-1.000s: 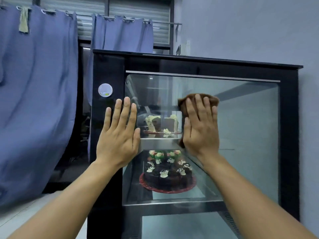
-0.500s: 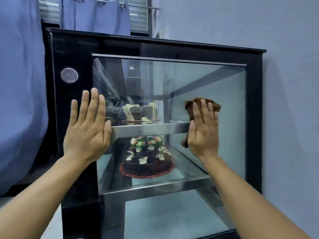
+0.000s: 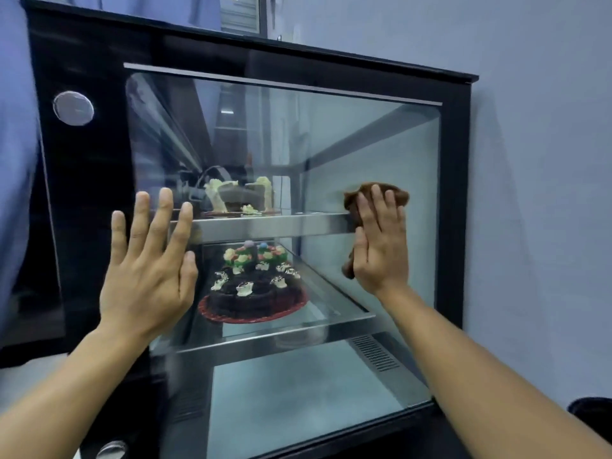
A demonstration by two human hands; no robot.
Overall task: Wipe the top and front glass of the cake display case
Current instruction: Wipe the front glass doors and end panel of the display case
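Front glass (image 3: pixel 331 144) | right grip (image 3: pixel 381 250) flat, pressing cloth (image 3: pixel 395 193) onto it | left grip (image 3: pixel 149 279) released, flat

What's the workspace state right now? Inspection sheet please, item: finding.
Surface: front glass of black display case, upright, reflective.
Job's things: brown cloth flat on glass, right side, at upper-shelf level.
Clutter: chocolate cake on lower shelf, cake pieces on upper shelf, both inside.
Grippers: right hand presses cloth with straight fingers; left hand open, fingers spread, at glass's left edge.
Cables: nothing seen.
Surroundings: wall right, blue curtain left.
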